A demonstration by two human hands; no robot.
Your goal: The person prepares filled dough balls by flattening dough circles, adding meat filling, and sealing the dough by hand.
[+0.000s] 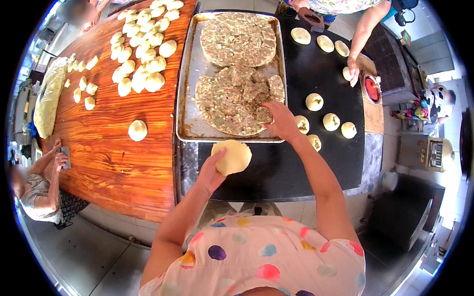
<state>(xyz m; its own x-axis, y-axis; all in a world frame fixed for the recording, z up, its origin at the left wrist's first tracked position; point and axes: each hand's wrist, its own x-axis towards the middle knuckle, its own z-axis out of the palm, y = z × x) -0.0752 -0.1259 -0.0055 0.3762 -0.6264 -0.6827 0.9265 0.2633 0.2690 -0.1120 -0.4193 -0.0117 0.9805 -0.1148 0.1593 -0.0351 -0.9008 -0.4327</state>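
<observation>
My left hand (pixel 211 172) holds a flattened round of dough (pixel 233 159) just in front of the metal tray (pixel 181 116), its thumb lying over the dough's edge. On the tray are two thick slabs of minced filling with light and green bits. My right hand (pixel 283 122) reaches into the right side of the near slab (pixel 224 106), its fingers closed around a lump of filling (pixel 264 114). Beside that hand, several round filled buns (pixel 331 121) sit on the black worktop, some with filling showing at the top. The far slab (pixel 238 39) is whole.
Left of the tray, a wooden table (pixel 123 172) bears many dough pieces (pixel 140 54), a single dough disc (pixel 138 130) and a long dough roll (pixel 49 98). Across the black worktop, another person's hand (pixel 352 70) touches a bun near flattened rounds (pixel 325 43) and a red-filled dish (pixel 372 89).
</observation>
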